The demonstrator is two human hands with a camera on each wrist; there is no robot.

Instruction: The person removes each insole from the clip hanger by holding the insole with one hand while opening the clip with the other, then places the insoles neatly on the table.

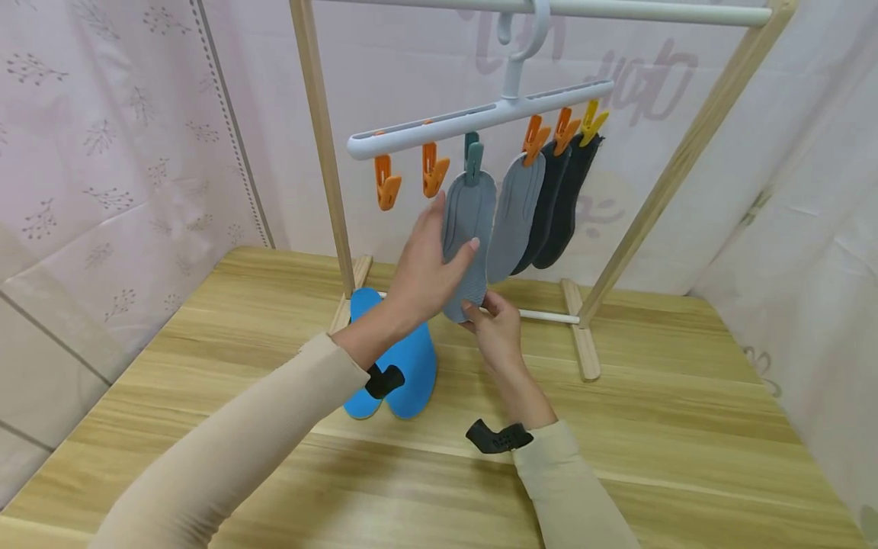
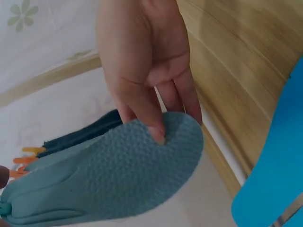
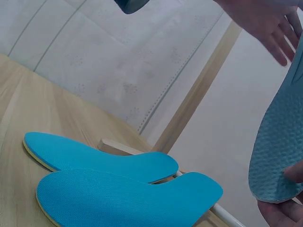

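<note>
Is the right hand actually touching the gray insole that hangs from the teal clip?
Touching. The left wrist view shows it: the right hand pinches the gray insole at its lower end, thumb on the textured face.

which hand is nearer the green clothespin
Left: the left hand is below the green clothespin, at the grey insole it holds; the right hand, farther down, pinches the insole's lower end.
</note>
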